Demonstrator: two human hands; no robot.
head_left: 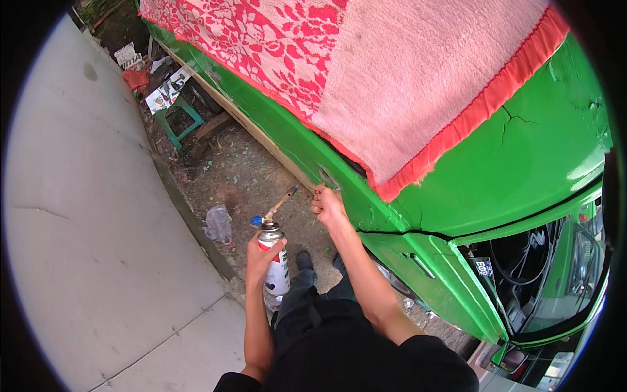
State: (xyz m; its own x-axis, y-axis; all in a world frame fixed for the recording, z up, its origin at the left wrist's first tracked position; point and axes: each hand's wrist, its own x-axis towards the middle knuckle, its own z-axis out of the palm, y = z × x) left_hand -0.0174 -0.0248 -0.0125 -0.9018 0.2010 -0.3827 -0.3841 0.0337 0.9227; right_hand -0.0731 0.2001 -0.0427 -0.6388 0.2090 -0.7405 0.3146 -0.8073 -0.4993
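My left hand is wrapped round the white and red can of a gas torch, held upright in front of my body. Its blue knob sticks out to the left, and the metal nozzle slants up to the right toward the vehicle. No flame can be made out. My right hand is closed with bent fingers, close to the side of the green vehicle and just right of the nozzle tip. Whatever it holds is hidden. Beside its fingers the green paint has a bare, greyish patch.
A pink and red blanket covers part of the vehicle. Its door is at the right. A pale wall runs along the left. On the ground lie a clear plastic bag and paint flakes; a green stool stands farther off.
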